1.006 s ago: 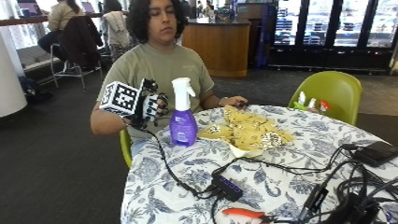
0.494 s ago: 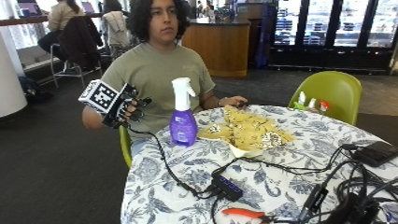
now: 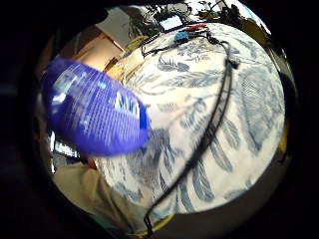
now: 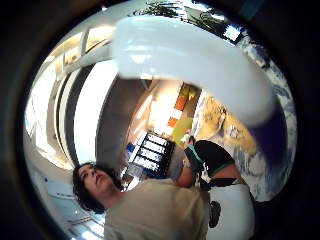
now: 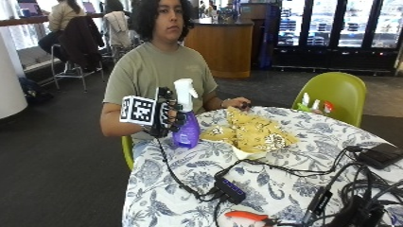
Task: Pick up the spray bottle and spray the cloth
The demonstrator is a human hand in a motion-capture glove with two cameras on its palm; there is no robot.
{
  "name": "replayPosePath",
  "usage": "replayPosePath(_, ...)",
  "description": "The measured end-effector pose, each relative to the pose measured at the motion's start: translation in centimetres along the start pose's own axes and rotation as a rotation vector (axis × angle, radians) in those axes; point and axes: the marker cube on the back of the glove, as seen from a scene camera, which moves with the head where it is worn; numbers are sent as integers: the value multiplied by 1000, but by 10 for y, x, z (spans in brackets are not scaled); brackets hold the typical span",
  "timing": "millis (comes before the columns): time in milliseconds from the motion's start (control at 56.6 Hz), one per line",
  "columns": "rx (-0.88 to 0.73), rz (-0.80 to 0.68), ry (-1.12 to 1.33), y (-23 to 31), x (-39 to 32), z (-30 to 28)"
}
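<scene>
Gloved right hand curled around glossy purple spray bottle beside crumpled yellow cloth.

A dark floor fills the left of the frame. A wooden counter stands at upper centre, with glass-doored coolers at upper right. A green chair sits right of centre. Bright windows light the upper left, near a white column.

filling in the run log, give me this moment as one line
phase: grasping | right hand: fingers round spray bottle | bottle: upright on table | cloth: yellow, beside bottle, not yet sprayed
</scene>
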Motion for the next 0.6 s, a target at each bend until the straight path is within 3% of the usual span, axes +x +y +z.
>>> replayPosePath(318, 145, -30, 38, -51, 10, 34)
replayPosePath(600, 107, 1, -78, -92, 5, 43)
